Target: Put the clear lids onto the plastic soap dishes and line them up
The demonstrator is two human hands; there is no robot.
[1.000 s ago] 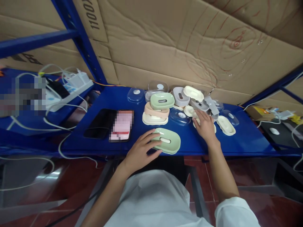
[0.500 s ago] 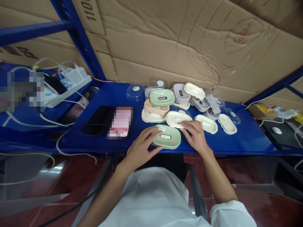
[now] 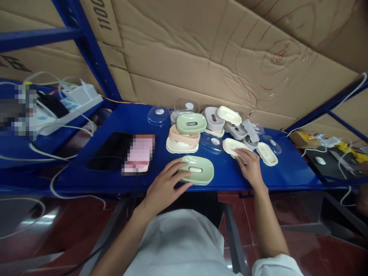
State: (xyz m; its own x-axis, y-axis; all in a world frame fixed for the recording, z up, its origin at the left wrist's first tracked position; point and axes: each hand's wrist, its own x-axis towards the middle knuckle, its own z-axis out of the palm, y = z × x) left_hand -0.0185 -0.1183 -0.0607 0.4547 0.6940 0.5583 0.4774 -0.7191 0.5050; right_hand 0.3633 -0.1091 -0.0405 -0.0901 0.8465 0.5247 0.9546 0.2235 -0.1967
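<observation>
My left hand [image 3: 164, 185] lies with spread fingers on the near left side of a green soap dish [image 3: 198, 170] at the front of the blue shelf [image 3: 293, 172]. My right hand [image 3: 250, 165] rests to the right, fingers bent over the near edge of a cream tray [image 3: 232, 146]; whether it grips the tray I cannot make out. Behind the green dish stands a stack [image 3: 185, 134] of a green, a pink and a cream dish. A clear lid [image 3: 211, 142] lies between the stack and the cream tray.
Grey and cream dishes [image 3: 230, 120] are heaped at the back, with clear lids [image 3: 157, 113] beside them. Two phones [image 3: 123, 152] lie flat on the left. A power strip with cables [image 3: 73, 101] sits on the far-left shelf. Cardboard [image 3: 201, 50] walls the back.
My right hand drew a cream tray out of the pile toward the green dish, then moved back right onto a cream tray. My left hand stayed on the green dish.
</observation>
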